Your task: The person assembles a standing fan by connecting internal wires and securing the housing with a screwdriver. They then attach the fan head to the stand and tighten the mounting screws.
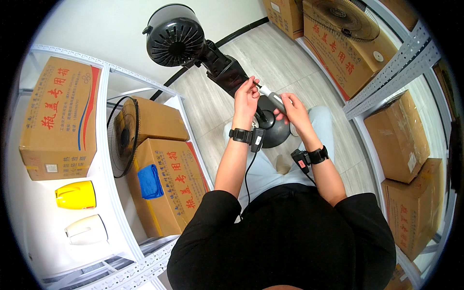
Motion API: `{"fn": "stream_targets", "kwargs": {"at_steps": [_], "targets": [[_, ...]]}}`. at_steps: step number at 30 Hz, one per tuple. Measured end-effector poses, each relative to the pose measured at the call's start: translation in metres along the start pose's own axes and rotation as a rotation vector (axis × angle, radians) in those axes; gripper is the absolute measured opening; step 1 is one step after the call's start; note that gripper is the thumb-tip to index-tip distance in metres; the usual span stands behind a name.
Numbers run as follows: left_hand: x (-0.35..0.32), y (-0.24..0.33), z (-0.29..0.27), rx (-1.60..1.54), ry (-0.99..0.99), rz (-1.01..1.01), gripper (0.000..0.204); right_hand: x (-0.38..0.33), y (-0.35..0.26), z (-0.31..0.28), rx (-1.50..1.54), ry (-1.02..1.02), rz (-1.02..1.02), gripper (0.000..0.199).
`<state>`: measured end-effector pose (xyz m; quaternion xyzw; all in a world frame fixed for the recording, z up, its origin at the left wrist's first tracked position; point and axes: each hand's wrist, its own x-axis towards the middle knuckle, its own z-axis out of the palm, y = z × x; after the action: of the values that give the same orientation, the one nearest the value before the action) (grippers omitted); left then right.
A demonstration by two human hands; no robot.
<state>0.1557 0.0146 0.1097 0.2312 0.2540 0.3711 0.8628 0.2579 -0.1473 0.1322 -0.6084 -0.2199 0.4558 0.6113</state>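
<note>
A black electric fan (175, 38) on a stand rises in front of me, its slotted motor housing tilted toward the upper left. Its round base (274, 131) rests on the floor between my knees. My right hand (294, 112) is closed around the grip of a grey and white electric screwdriver (276, 100) that points up and left at the fan's neck (227, 76). Beside the neck, my left hand (247, 100) has its fingers pinched together at the screwdriver's dark tip. What lies between those fingertips is too small to make out.
White metal shelves (123, 212) stand on the left with cartons, a black fan grille (123, 137), a blue cloth (150, 181), a yellow cup (76, 195) and a white cup (87, 229). More shelves on the right hold cartons (398, 135) and another grille (341, 18).
</note>
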Motion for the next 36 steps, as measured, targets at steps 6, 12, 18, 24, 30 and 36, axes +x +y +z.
{"fn": "stream_targets", "kwargs": {"at_steps": [6, 12, 18, 24, 30, 36], "targets": [[0.009, 0.001, -0.012, 0.087, -0.082, 0.004, 0.016, -0.005, 0.009, 0.008, -0.543, 0.197, -0.540, 0.039], [0.009, -0.001, -0.016, 0.002, -0.028, 0.005, 0.017, -0.010, -0.008, 0.008, -0.232, 0.079, -0.181, 0.046], [0.004, 0.004, -0.006, 0.039, -0.041, -0.019, 0.015, -0.003, 0.000, 0.004, -0.064, -0.001, -0.089, 0.045], [0.007, 0.000, -0.016, 0.038, -0.014, 0.026, 0.015, -0.002, 0.001, 0.014, -0.585, 0.310, -0.641, 0.037], [0.004, 0.009, -0.025, -0.022, 0.004, -0.064, 0.013, 0.002, -0.007, 0.006, 0.043, 0.003, 0.010, 0.035], [-0.014, 0.023, -0.040, 0.135, -0.078, -0.149, 0.023, 0.000, 0.007, 0.011, -0.781, 0.286, -0.672, 0.040]]}}
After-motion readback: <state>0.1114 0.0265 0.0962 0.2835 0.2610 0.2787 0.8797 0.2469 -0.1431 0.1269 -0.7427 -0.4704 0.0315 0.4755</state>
